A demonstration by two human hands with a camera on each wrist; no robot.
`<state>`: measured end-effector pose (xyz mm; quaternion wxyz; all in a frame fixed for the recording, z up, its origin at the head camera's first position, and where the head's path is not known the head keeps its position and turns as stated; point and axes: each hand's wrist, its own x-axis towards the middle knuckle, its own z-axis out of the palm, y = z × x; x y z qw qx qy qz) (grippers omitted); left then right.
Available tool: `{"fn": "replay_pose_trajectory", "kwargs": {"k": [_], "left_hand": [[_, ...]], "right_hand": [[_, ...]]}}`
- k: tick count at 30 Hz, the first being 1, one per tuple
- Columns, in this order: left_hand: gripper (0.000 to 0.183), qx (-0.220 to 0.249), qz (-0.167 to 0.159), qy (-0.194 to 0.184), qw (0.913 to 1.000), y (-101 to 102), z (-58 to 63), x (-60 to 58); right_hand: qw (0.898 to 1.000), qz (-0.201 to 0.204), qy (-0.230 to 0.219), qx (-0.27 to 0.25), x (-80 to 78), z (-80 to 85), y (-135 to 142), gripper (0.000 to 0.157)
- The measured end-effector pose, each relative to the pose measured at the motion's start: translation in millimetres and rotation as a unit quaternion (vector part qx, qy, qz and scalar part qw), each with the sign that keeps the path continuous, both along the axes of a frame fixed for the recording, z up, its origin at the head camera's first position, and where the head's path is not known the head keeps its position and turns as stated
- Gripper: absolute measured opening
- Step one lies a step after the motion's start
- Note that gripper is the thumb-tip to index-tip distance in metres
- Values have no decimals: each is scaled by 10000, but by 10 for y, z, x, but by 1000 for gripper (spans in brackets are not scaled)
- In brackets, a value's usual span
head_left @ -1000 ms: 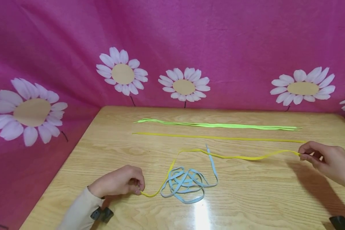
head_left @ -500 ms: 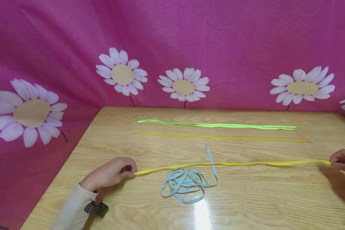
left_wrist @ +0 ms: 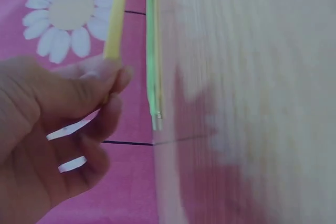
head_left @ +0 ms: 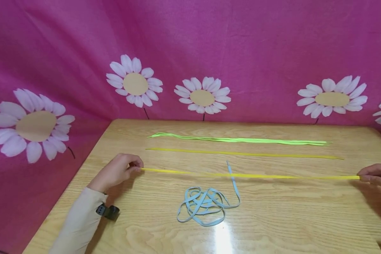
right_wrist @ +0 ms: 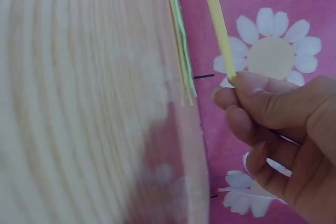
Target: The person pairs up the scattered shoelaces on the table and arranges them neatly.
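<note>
A flat yellow shoelace (head_left: 260,175) is stretched nearly straight between both hands, raised over the table. My left hand (head_left: 117,172) pinches its left end between thumb and forefinger, as the left wrist view also shows. At the right edge of the head view, my right hand (head_left: 378,175) pinches the other end; part of that hand is cut off. Under the taut lace a light blue shoelace (head_left: 206,206) lies in a loose tangle, one end pointing away from me. Farther back a second yellow shoelace (head_left: 241,152) lies straight on the table.
Behind the second yellow lace, several bright green shoelaces (head_left: 241,140) lie bunched side by side. The wooden table (head_left: 139,225) ends at a pink cloth (head_left: 257,42) with printed daisies, which hangs at the back and left.
The held yellow lace went from slack and curved to taut. My left hand moved away from me and slightly left; my right hand moved right, then slightly back left. The lying laces stayed put.
</note>
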<state>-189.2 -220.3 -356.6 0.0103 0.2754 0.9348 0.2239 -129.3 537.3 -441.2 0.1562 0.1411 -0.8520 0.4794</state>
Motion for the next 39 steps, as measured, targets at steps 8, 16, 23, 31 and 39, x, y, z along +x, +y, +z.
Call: {"fn": "replay_pose_trajectory", "kwargs": {"k": [8,16,23,31,39], "left_hand": [[4,205,827,803,9931,135,-85,-333],[6,844,1209,778,9860,129,-130,-497],[7,1335,1338,476,9808,112,-193,-635],[8,1449,1261,228,9811,116,-215,-637],[14,2118,1326,-405,9674,91,-308,-654]], "right_hand": [[9937,-414,-526,-903,-1,212,-405,38],[9535,-365,-409,-2965,-112,79,-339,22],[9317,-94,-386,-3611,-143,102,-403,23],[9219,-258,-537,-3828,-177,174,-509,21],[9058,-381,-469,-4193,-220,131,-598,19]]}}
